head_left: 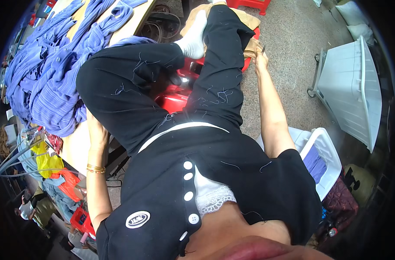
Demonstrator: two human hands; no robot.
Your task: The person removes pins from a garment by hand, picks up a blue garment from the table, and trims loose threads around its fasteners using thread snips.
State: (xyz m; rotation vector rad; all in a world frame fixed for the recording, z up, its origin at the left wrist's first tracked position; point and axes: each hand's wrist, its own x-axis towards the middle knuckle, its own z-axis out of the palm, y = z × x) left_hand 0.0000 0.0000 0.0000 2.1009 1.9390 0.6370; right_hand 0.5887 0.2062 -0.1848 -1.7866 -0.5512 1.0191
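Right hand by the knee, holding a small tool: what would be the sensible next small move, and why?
Probably bring the right hand back toward the lap. It is stretched out past the crossed leg beside the tan cloth, pinching what looks like small snips, while loose threads cling to the black trousers. The left hand is hidden behind the thigh.

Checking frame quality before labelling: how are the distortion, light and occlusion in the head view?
Head view: strong fisheye, with a black vignette at the corners and the white crate bowed near the rim. Even daylight, no hard glare. The person's own torso and black trousers fill the centre. The left hand is hidden behind the thigh; the right hand is small, holding a thin tool by the tan cloth.
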